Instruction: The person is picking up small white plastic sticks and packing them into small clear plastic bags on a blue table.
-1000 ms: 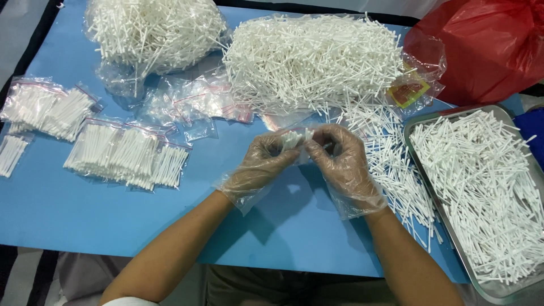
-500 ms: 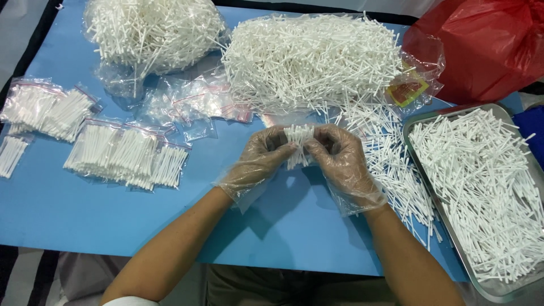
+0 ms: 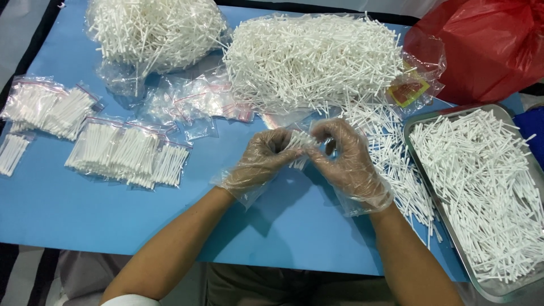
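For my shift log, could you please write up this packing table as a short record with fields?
surface: blue table
left hand: clear glove, gripping a small bundle of white sticks
right hand: clear glove, gripping the same bundle
loose stock: two large heaps of white sticks at the far edge
tray: metal tray of sticks, right side
packed: filled zip bags, left side
other: red plastic bag, far right

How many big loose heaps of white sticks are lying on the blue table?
2: one heap at the far left, one larger heap at the far middle. More sticks fill the metal tray, and others may be hidden.
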